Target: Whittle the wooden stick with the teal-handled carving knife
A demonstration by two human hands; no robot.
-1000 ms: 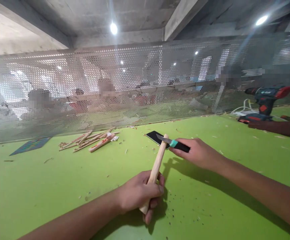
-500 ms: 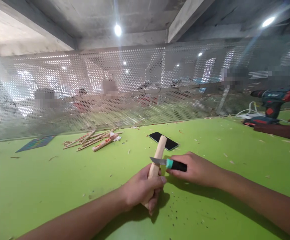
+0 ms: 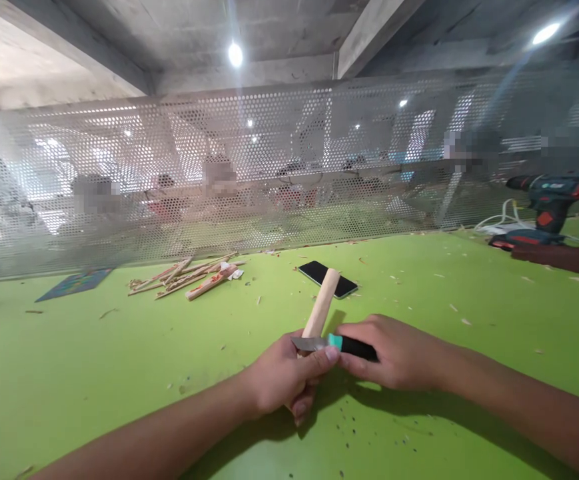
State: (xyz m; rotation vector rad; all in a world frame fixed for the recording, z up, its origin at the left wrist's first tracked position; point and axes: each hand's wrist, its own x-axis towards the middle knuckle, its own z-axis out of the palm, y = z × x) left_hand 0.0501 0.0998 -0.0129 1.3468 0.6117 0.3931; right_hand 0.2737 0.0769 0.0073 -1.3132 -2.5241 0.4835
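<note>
My left hand [image 3: 289,377] is closed around the lower part of a pale wooden stick [image 3: 323,301], which tilts up and away to the right. In my right hand [image 3: 389,350] is a knife [image 3: 352,347] with a black and turquoise handle. Its blade lies across the stick just above my left fist, and my left thumb reaches to the base of the blade. The stick's lower end is mostly hidden by my left fingers. Behind the stick's top lies a black phone [image 3: 314,270], partly covered by it.
Several thin sticks and a thicker piece [image 3: 212,281] lie in a pile at the back left, near a flat patterned sheet [image 3: 73,285]. A cordless drill [image 3: 552,207] stands at the far right. Wood chips dot the green table [image 3: 134,373]. A perforated screen [image 3: 269,180] runs along the back.
The knife has moved down the stick toward me, from above my left fist to right beside it. My right hand has come lower with it; my left hand has hardly moved.
</note>
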